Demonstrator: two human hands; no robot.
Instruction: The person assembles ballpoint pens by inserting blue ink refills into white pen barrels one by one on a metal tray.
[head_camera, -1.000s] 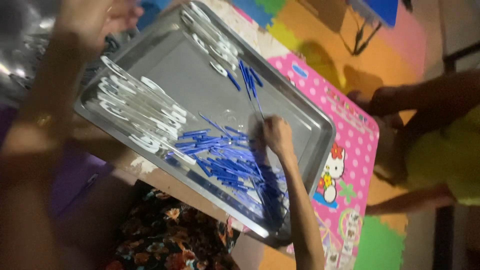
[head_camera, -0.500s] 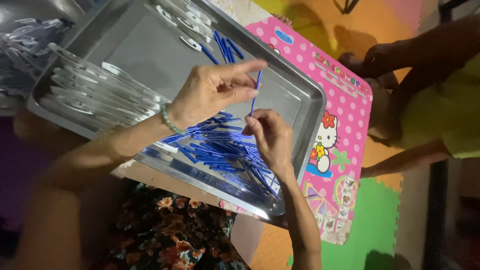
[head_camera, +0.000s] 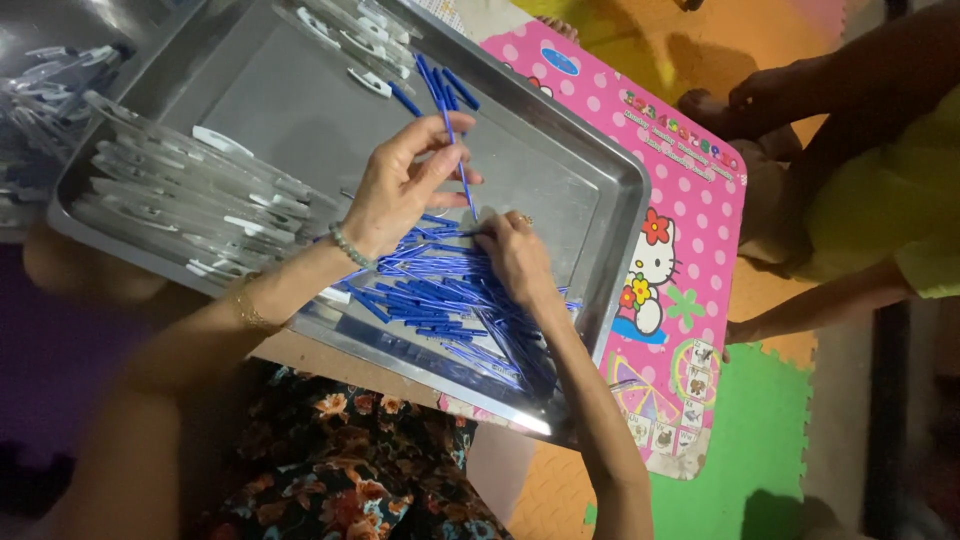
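A: What is the person's left hand (head_camera: 400, 190) doing?

B: It is lifted above the tray, thumb and fingers pinched on one thin blue plastic rod (head_camera: 452, 140), which stands steeply, its lower end pointing down toward the heap. A beaded bracelet (head_camera: 350, 247) sits on that wrist.

A: And the right hand (head_camera: 515, 258)?

B: It lies low on the pile of thin blue plastic rods (head_camera: 430, 295), fingers bent and tips pressed into the sticks. Whether it actually clamps one cannot be told; the fingertips are hidden among them. The two hands are close, just beside one another.

A: Where does that pile sit?

B: In the near right part of a large rectangular shiny steel tray (head_camera: 600, 170), running toward the tray's near corner. A few more blue rods (head_camera: 445, 90) lie apart at the far side.

A: What else is in the tray?

B: A stack of clear plastic tubes with white clips (head_camera: 190, 210) fills the left end, and a smaller bunch of the same pieces (head_camera: 350, 30) lies along the far rim.

A: And under the tray?

B: A pink worktop (head_camera: 690, 190) with white dots and a cartoon cat. Beyond it, on the orange and green foam floor mat (head_camera: 760, 420), another person in a yellow top (head_camera: 900, 210) sits, well apart from the tray.
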